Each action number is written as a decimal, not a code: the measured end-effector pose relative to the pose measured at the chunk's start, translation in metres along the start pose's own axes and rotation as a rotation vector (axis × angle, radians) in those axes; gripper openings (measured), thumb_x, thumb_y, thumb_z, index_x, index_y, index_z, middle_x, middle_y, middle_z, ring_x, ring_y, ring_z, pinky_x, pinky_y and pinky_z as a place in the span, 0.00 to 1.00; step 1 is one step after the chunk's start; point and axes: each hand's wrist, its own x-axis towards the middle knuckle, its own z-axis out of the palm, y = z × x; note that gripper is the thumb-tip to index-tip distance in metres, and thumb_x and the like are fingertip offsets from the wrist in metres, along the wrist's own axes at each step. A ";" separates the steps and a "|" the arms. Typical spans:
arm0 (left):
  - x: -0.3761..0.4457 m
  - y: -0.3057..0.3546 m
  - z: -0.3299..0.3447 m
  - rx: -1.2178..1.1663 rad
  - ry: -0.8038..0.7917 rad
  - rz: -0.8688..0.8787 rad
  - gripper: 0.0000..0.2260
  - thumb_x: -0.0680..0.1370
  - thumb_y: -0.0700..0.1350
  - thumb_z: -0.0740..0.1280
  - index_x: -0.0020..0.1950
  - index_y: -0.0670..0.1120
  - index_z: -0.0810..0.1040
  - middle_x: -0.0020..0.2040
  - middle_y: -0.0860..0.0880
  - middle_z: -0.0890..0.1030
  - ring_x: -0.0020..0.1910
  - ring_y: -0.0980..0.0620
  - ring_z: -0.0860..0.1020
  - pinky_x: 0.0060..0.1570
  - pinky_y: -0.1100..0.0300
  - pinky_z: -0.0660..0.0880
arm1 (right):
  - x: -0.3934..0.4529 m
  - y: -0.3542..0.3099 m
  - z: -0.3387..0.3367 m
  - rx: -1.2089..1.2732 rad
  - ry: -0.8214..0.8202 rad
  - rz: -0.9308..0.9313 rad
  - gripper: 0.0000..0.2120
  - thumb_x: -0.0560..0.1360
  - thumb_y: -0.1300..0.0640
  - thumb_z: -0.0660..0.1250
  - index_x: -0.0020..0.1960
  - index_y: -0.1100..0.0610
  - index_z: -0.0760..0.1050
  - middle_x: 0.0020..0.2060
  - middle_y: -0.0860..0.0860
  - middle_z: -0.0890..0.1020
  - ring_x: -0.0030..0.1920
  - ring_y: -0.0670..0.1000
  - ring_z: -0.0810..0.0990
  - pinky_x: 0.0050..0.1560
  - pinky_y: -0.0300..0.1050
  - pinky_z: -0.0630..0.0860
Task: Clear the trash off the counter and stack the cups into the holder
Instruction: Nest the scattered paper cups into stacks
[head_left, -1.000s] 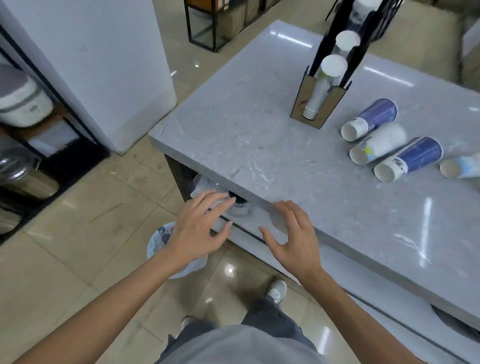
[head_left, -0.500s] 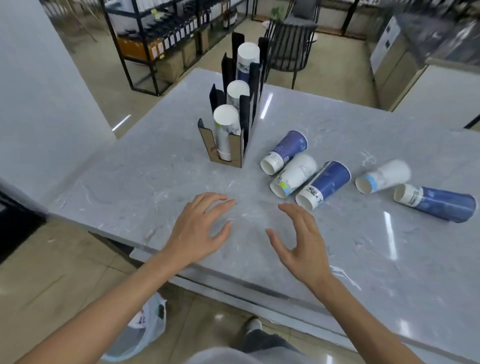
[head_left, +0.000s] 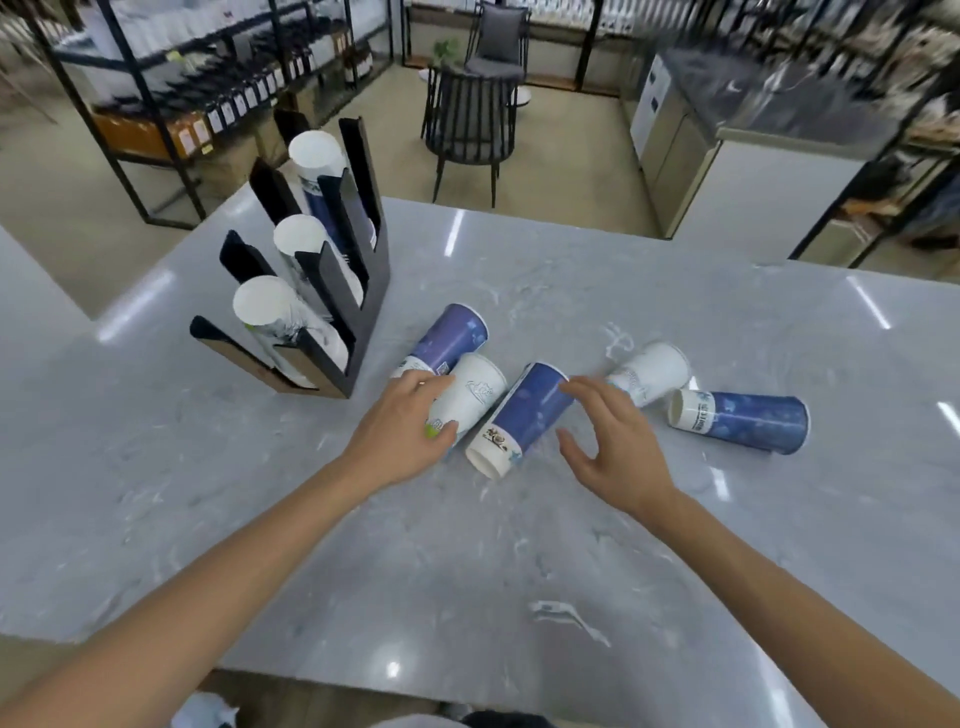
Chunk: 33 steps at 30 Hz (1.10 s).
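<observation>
Half a second before, both hands had hovered spread and empty over bare stone short of the cups; a second before, they had been down at the counter's near-left edge above a bag on the floor. No trash showed on the grey marbled stone counter, so I judged the clearing done and the stacking just begun.

Toward the far-left corner stood the black tiered cup holder, three slots each carrying a stack of white-bottomed paper cups. Just right of it lay the purple paper cup, on its side. The left hand had closed over the narrow end of the white paper cup with a green mark, fingers curled across it and thumb beneath, though the cup rested on the counter, not lifted. Touching that cup lay the dark blue paper cup with a cream band, its opening toward the near edge. The right hand was spread apart over it, fingertips near its far end, thumb clear, gripping nothing. Farther right lay a white paper cup with blue print and a long blue paper cup, near the right edge.

The three closest cups crowded one another, so lifting one would likely roll its neighbours. Nothing blocked the path to the holder.
</observation>
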 end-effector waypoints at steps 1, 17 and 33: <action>0.007 0.000 0.004 0.032 -0.028 -0.027 0.27 0.77 0.49 0.71 0.75 0.46 0.70 0.70 0.46 0.72 0.69 0.45 0.71 0.67 0.50 0.71 | 0.004 0.015 -0.006 -0.038 -0.026 0.009 0.25 0.75 0.59 0.74 0.71 0.60 0.74 0.68 0.56 0.78 0.69 0.59 0.77 0.67 0.57 0.75; 0.035 0.003 0.033 0.189 -0.197 -0.178 0.35 0.74 0.57 0.70 0.77 0.53 0.58 0.68 0.47 0.71 0.62 0.42 0.76 0.54 0.48 0.77 | 0.064 0.130 -0.041 -0.447 -0.495 0.018 0.38 0.68 0.46 0.75 0.76 0.45 0.69 0.76 0.47 0.70 0.80 0.54 0.63 0.74 0.52 0.64; 0.032 0.002 0.021 0.223 -0.152 -0.127 0.37 0.71 0.57 0.70 0.77 0.56 0.59 0.69 0.53 0.73 0.64 0.46 0.76 0.55 0.52 0.77 | 0.095 0.143 -0.035 -0.591 -0.509 -0.037 0.36 0.69 0.47 0.74 0.75 0.39 0.67 0.70 0.47 0.75 0.73 0.52 0.71 0.75 0.52 0.60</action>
